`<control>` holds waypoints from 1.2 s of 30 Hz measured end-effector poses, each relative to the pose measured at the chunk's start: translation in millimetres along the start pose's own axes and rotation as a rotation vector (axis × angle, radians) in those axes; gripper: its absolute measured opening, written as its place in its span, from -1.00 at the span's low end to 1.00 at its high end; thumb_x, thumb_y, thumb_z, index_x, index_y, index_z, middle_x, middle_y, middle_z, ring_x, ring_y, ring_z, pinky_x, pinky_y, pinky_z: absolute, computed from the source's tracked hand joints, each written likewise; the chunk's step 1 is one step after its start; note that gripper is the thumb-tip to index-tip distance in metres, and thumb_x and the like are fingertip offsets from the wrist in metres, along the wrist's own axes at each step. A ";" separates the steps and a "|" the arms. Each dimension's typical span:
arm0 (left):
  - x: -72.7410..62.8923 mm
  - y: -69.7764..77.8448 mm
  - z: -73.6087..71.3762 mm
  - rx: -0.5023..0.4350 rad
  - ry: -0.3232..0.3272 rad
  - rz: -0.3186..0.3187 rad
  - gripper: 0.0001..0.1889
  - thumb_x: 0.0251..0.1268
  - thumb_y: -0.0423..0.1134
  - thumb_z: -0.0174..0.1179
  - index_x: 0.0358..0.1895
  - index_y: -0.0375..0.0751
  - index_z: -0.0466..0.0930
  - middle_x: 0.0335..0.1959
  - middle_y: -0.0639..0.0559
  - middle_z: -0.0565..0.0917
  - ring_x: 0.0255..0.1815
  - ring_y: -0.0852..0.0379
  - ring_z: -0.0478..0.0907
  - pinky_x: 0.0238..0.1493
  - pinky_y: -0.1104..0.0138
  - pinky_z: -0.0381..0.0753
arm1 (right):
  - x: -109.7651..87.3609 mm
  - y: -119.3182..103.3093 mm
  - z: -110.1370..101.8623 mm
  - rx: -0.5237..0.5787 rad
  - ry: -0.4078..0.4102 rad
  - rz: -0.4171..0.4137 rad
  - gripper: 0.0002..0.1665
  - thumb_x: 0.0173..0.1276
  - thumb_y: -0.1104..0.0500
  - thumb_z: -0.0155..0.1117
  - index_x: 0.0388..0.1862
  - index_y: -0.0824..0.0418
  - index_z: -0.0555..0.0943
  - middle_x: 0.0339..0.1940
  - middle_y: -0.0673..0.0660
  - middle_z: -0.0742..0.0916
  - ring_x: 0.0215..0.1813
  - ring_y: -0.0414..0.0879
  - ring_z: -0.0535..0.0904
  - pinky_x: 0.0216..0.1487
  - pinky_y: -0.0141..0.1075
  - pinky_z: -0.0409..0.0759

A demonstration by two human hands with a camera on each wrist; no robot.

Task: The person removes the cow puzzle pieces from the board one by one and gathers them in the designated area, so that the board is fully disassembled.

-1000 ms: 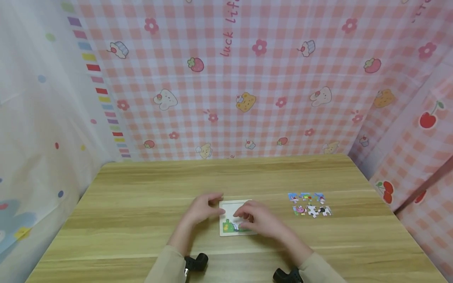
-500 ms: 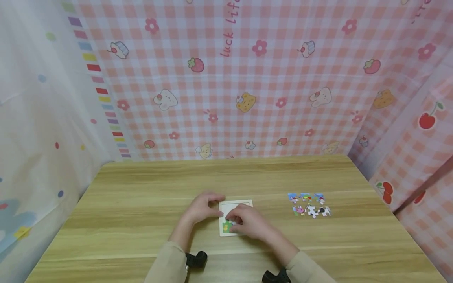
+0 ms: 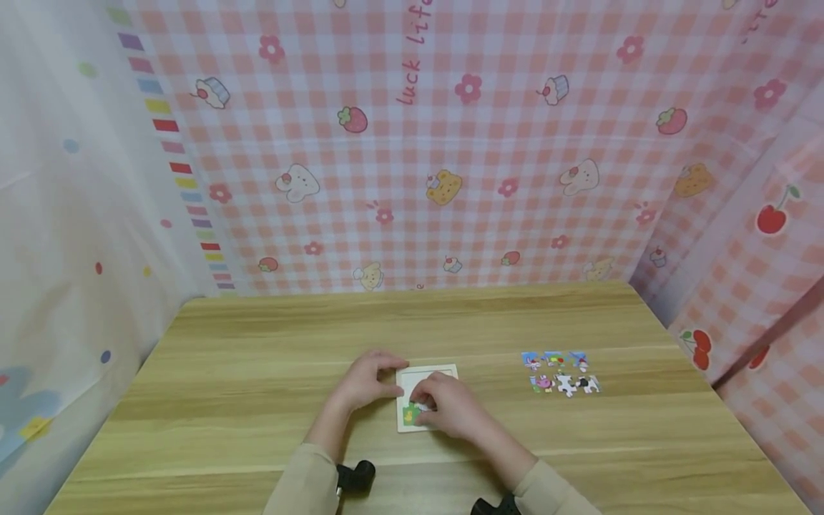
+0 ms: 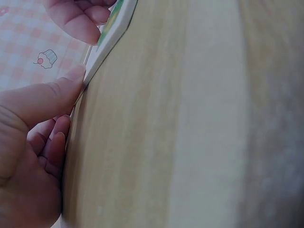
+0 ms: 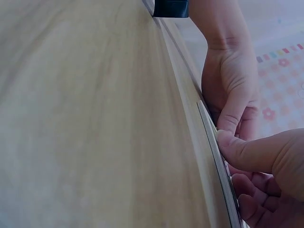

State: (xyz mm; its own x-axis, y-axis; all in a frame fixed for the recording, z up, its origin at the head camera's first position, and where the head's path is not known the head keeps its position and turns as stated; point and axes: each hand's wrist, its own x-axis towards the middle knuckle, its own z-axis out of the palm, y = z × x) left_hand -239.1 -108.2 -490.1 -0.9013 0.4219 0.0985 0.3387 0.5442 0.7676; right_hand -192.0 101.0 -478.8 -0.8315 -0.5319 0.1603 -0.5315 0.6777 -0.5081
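Note:
A small pale puzzle tray lies flat on the table, with a green puzzle piece in its near-left corner. My left hand is at the tray's left side, thumb tip against the edge and fingers spread toward the far-left corner. Over the tray's near half, my right hand has its thumb and curled fingers closed in on a partly hidden puzzle piece beside the green one. In the right wrist view, the right thumb reaches the tray's edge. My right hand covers the tray's near-right part.
To the right of the tray, several loose puzzle pieces lie in two rows on the wooden table. A pink checked cloth hangs behind the far edge. Black wrist cameras sit at both sleeves.
My right hand has moved left across the tray to the piece beside the green one, then stayed there. The left hand has kept its place at the edge.

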 end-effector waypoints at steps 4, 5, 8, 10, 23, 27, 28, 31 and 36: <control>-1.0 1.0 -0.1 0.011 0.007 0.004 -0.56 0.02 -0.36 0.50 0.05 -0.23 0.70 0.02 -0.07 0.62 0.07 -0.08 0.50 0.17 0.01 0.47 | -0.6 -3.9 -0.8 -0.020 -0.002 0.011 -0.74 0.09 0.17 0.57 -0.25 0.13 0.68 -0.38 -0.12 0.55 -0.33 -0.28 0.44 -0.27 -0.40 0.49; -1.1 1.2 -0.2 0.007 0.009 0.004 -0.57 0.02 -0.37 0.50 0.05 -0.23 0.71 0.01 -0.07 0.62 0.07 -0.07 0.50 0.16 0.01 0.47 | -0.6 -4.8 -0.9 -0.024 -0.003 0.014 -0.74 0.10 0.17 0.57 -0.26 0.13 0.68 -0.38 -0.12 0.55 -0.33 -0.29 0.44 -0.27 -0.40 0.50; -1.5 0.9 0.2 0.008 0.013 0.006 -0.57 0.02 -0.37 0.50 0.04 -0.23 0.71 0.01 -0.06 0.62 0.06 -0.07 0.50 0.16 0.01 0.48 | -0.8 -6.9 -0.9 -0.025 -0.003 0.030 -0.75 0.11 0.17 0.56 -0.25 0.13 0.66 -0.37 -0.12 0.56 -0.32 -0.28 0.45 -0.26 -0.40 0.51; -1.7 0.4 0.3 0.007 0.014 0.008 -0.57 0.02 -0.37 0.50 0.05 -0.23 0.71 0.01 -0.06 0.62 0.07 -0.07 0.50 0.17 0.01 0.47 | -1.2 -7.8 -0.8 -0.021 0.000 0.035 -0.74 0.12 0.18 0.55 -0.25 0.12 0.65 -0.35 -0.12 0.57 -0.30 -0.27 0.46 -0.25 -0.39 0.51; -2.6 0.8 -0.4 0.006 0.009 0.007 -0.57 0.04 -0.35 0.49 0.06 -0.21 0.71 0.01 -0.06 0.61 0.09 -0.09 0.49 0.20 -0.04 0.44 | -3.6 -2.2 1.5 0.141 0.022 0.059 -0.73 0.19 0.27 0.49 -0.21 0.07 0.58 -0.40 -0.15 0.58 -0.35 -0.29 0.46 -0.31 -0.40 0.48; -3.2 1.5 -0.4 0.020 0.008 0.010 -0.58 0.05 -0.35 0.48 0.06 -0.22 0.71 -0.01 -0.05 0.61 0.07 -0.07 0.50 0.17 -0.02 0.47 | -4.2 -0.4 2.0 0.151 0.041 0.045 -0.78 0.24 0.29 0.44 -0.19 0.07 0.61 -0.41 -0.17 0.58 -0.35 -0.30 0.46 -0.31 -0.39 0.47; -3.4 1.9 -0.5 0.021 0.006 0.008 -0.58 0.06 -0.35 0.48 0.06 -0.22 0.71 -0.01 -0.04 0.61 0.06 -0.06 0.50 0.17 -0.01 0.47 | -4.5 -0.1 2.0 0.149 0.044 0.041 -0.78 0.25 0.29 0.44 -0.19 0.07 0.62 -0.41 -0.18 0.57 -0.36 -0.31 0.45 -0.31 -0.39 0.47; -3.5 2.9 -0.7 0.014 0.004 0.003 -0.58 0.07 -0.37 0.47 0.06 -0.23 0.70 -0.02 -0.04 0.60 0.06 -0.05 0.49 0.17 0.00 0.47 | -5.4 0.2 2.1 0.150 0.054 0.031 -0.79 0.25 0.30 0.43 -0.20 0.06 0.64 -0.42 -0.20 0.57 -0.36 -0.32 0.45 -0.31 -0.39 0.47; -3.7 3.8 -1.4 -0.007 0.005 -0.019 -0.58 0.08 -0.38 0.46 0.07 -0.23 0.70 -0.01 -0.04 0.60 0.09 -0.07 0.48 0.22 -0.03 0.43 | -4.7 0.5 2.5 0.173 0.065 0.039 -0.81 0.27 0.27 0.42 -0.22 0.01 0.64 -0.43 -0.23 0.59 -0.35 -0.32 0.48 -0.28 -0.38 0.49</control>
State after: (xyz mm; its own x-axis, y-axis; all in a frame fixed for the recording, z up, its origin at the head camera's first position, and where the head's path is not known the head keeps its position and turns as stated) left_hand -234.9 -108.7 -486.7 -0.9090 0.4077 0.0871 0.3195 0.5472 0.7736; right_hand -187.9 102.6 -482.0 -0.8625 -0.4693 0.1891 -0.4676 0.5966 -0.6522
